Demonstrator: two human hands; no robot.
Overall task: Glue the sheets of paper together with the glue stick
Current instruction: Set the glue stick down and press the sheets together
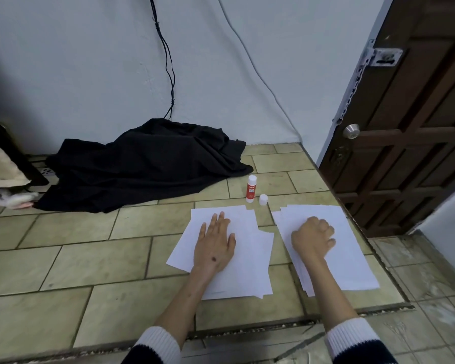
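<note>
Two piles of white paper lie on the tiled floor. My left hand [216,243] rests flat, fingers spread, on the left pile [250,269], whose sheets are fanned out of line. On the right pile [350,258] sits my right hand [314,237], its fingers curled under into a loose fist; nothing shows inside it. A red and white glue stick [251,189] stands upright just beyond the gap between the piles. Its white cap [263,199] stands on the floor beside it, to the right.
A black cloth [142,164] lies heaped against the wall at the back left, with cables hanging above it. A brown wooden door [410,143] stands at the right. A raised floor edge [378,308] runs below the papers.
</note>
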